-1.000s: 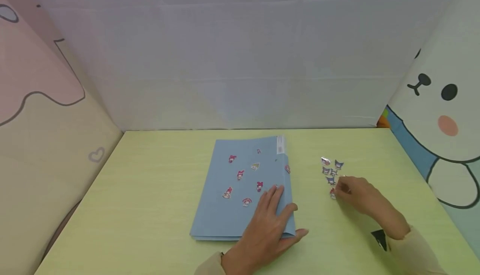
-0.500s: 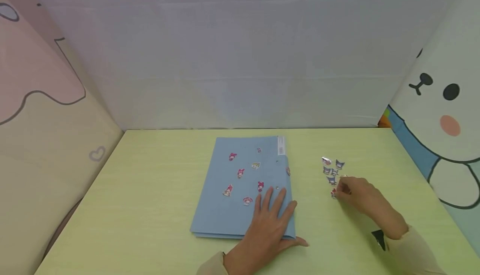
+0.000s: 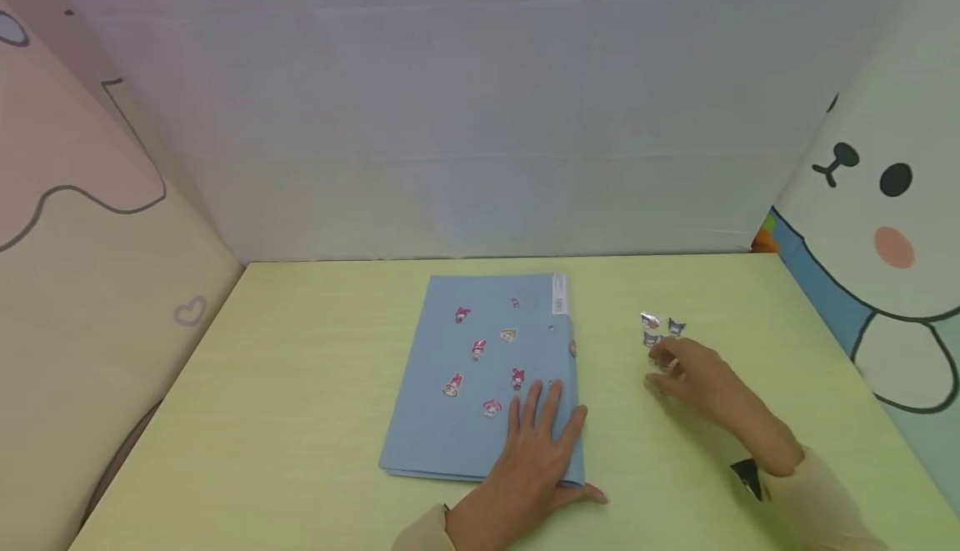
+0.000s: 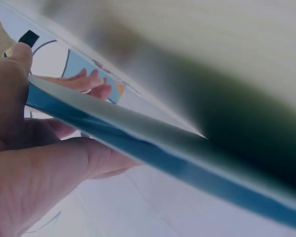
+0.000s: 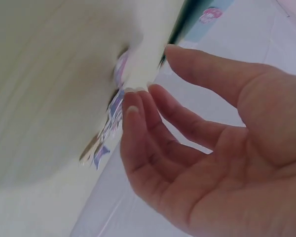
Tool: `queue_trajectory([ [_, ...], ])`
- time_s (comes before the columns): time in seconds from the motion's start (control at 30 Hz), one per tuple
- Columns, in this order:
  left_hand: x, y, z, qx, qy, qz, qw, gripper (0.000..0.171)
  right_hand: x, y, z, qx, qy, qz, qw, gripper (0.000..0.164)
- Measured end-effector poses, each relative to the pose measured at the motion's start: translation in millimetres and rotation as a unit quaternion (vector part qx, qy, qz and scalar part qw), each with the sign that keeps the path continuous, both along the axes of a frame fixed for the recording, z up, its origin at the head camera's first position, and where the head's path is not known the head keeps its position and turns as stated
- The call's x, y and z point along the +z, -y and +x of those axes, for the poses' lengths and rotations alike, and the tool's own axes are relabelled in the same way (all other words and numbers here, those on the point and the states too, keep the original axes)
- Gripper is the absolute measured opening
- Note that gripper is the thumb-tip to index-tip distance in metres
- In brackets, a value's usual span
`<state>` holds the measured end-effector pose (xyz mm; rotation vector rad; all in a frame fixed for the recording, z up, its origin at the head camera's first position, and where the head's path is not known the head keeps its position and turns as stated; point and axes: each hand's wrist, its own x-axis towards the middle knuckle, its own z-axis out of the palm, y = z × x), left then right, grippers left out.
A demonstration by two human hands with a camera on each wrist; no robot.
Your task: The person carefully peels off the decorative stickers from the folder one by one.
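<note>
The right hand (image 3: 705, 384) is shifting slightly far and left over the loose stickers (image 3: 676, 328) right of the folder (image 3: 442, 438), thumb parting from fingers; sticker handling is apparently continuing. The left hand (image 3: 521, 472) is resting, fingers spread, on the folder's near-right corner.

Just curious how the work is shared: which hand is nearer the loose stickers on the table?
The right hand: it reaches over the near side of the loose stickers. The left hand is farther off, resting on the blue folder to their left.
</note>
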<state>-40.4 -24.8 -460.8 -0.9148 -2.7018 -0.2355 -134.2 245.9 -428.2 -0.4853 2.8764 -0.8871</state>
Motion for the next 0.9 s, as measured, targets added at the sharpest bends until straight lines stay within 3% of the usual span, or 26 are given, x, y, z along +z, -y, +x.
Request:
queue_trajectory([
  [0.13, 2.0, 1, -0.2, 0.002, 0.007, -0.011, 0.9999, 0.097, 0.8, 11, -0.7, 0.01, -0.025, -0.029, 0.999, 0.027],
  [0.33, 1.3, 1, -2.2, 0.001, 0.015, -0.031, 0.9994, 0.102, 1.1, 27, -5.7, 0.027, -0.015, -0.068, 0.997, 0.035],
  [0.57, -3.4, -1, -0.4, 0.0, -0.019, -0.083, 0.9964, 0.102, -1.4, 48, -12.7, 0.061, 0.017, -0.093, 0.994, 0.04],
  [0.67, -4.4, -1, 0.7, 0.0, -0.03, -0.102, 0.9944, 0.1, -2.5, 55, -15.0, 0.074, 0.016, -0.097, 0.992, 0.04],
  [0.9, -5.3, -1, 1.3, 0.013, -0.015, -0.102, 0.9946, 0.103, -6.8, 63, -21.0, 0.084, -0.006, -0.099, 0.991, 0.031],
])
